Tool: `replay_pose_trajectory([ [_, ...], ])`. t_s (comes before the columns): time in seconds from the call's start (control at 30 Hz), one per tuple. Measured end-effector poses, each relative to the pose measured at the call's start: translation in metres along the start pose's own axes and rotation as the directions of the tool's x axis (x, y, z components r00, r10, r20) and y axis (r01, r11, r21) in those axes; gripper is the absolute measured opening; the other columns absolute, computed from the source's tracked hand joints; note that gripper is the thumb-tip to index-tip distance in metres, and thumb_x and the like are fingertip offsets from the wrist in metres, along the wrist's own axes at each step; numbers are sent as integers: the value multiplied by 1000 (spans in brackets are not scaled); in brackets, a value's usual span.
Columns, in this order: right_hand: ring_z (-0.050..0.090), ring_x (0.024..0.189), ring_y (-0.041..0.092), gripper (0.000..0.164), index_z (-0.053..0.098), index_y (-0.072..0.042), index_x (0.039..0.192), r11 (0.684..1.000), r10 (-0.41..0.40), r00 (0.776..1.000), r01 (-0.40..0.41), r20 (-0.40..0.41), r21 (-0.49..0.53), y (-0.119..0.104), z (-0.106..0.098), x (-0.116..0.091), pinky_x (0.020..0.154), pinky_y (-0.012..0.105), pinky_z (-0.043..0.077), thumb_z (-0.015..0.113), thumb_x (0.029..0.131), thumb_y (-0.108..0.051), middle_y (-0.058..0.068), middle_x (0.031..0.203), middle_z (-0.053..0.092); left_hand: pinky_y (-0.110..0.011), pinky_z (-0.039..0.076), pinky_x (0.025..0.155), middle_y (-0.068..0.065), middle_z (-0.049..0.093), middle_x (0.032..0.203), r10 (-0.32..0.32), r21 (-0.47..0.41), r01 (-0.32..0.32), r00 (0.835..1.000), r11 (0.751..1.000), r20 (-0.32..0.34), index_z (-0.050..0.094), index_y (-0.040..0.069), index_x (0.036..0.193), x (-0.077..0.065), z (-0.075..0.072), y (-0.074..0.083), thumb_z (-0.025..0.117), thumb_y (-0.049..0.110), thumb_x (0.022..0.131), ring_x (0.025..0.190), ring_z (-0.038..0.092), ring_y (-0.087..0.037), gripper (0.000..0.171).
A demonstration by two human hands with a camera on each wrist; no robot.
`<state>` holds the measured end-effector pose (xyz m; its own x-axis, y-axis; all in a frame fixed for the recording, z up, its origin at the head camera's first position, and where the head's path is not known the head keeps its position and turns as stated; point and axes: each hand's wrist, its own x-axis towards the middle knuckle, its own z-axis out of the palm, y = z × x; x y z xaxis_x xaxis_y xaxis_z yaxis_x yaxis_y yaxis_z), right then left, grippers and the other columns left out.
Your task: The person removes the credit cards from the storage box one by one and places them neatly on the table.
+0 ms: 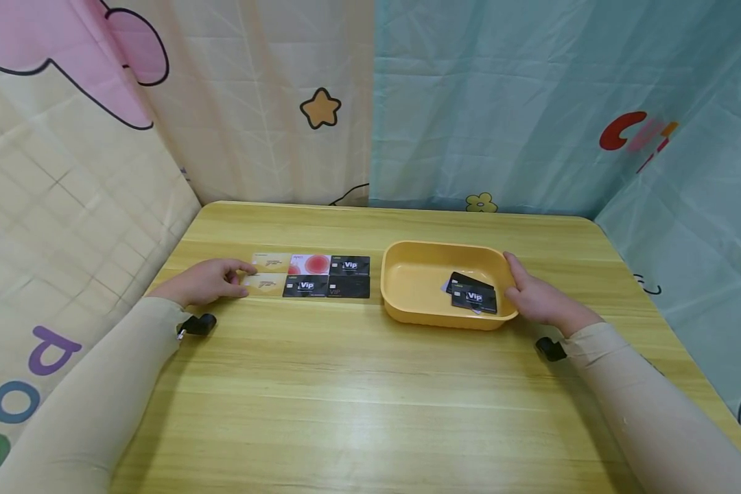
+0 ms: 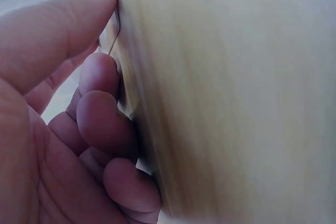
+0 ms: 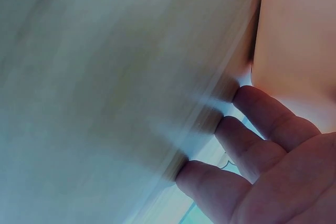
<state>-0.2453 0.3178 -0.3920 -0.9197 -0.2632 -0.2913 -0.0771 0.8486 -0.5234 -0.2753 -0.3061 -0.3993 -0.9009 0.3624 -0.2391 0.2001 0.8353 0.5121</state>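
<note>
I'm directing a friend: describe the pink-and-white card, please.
On the wooden table, left of the yellow tray, lie two rows of three cards. The pink-and-white card is in the far row's middle. Its red circle sets it apart from the gold card and black card beside it.

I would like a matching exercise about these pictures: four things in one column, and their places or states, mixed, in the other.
1. left hand
2. right hand
3. pink-and-red card
4. yellow tray

A. far row, between a gold card and a black card
B. contains overlapping dark cards
C. at the tray's right end
D. at the left end of the card rows

Pairs: 1-D, 2-C, 3-A, 4-B
</note>
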Motion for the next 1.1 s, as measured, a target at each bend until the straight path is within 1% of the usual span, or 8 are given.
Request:
replay_pose_trajectory([
  [0.37, 31, 150, 56, 82, -14, -3, 166, 1000, 4, 1000, -4, -1, 1, 0, -1, 0, 122, 70, 24, 38, 104, -15, 39, 168, 12, -35, 41, 78, -3, 59, 90, 1, -16, -1, 1000, 1000, 6, 64, 5, 138, 2, 0, -4, 77, 30, 97, 83, 52, -18, 50],
  [0.53, 30, 150, 56, 82, -15, -3, 166, 1000, 2, 1000, -2, 1, 0, 1, 0, 0, 122, 70, 23, 38, 104, -15, 38, 168, 10, -34, 41, 78, -3, 58, 90, 2, -18, -2, 1000, 1000, 9, 64, 5, 138, 2, 0, -4, 77, 29, 97, 83, 52, -18, 49],
  [0.77, 34, 148, 55, 81, -14, -2, 166, 1000, -9, 1000, 8, -10, -5, 0, 1, -1, 121, 69, 25, 38, 104, -15, 40, 167, 14, -34, 41, 77, -3, 58, 90, 5, -19, -5, 1000, 1000, 10, 64, 5, 138, 2, 0, -5, 77, 28, 97, 82, 52, -17, 49],
  [0.97, 30, 150, 56, 81, -15, -3, 166, 1000, 0, 1000, 0, -3, 1, -1, 0, -2, 122, 70, 23, 38, 105, -15, 39, 168, 11, -35, 41, 78, -3, 59, 90, -6, -26, 6, 1000, 1000, 16, 63, 6, 139, 2, 1, -4, 76, 28, 97, 83, 52, -19, 49],
  [1.1, 30, 151, 56, 80, -13, -2, 166, 1000, -9, 1000, 9, -10, -4, -1, 0, -1, 122, 69, 23, 38, 105, -15, 39, 168, 11, -36, 41, 79, -4, 59, 91, -16, -27, 16, 1000, 1000, 22, 63, 6, 140, 2, 1, -3, 76, 27, 97, 84, 53, -19, 49],
])
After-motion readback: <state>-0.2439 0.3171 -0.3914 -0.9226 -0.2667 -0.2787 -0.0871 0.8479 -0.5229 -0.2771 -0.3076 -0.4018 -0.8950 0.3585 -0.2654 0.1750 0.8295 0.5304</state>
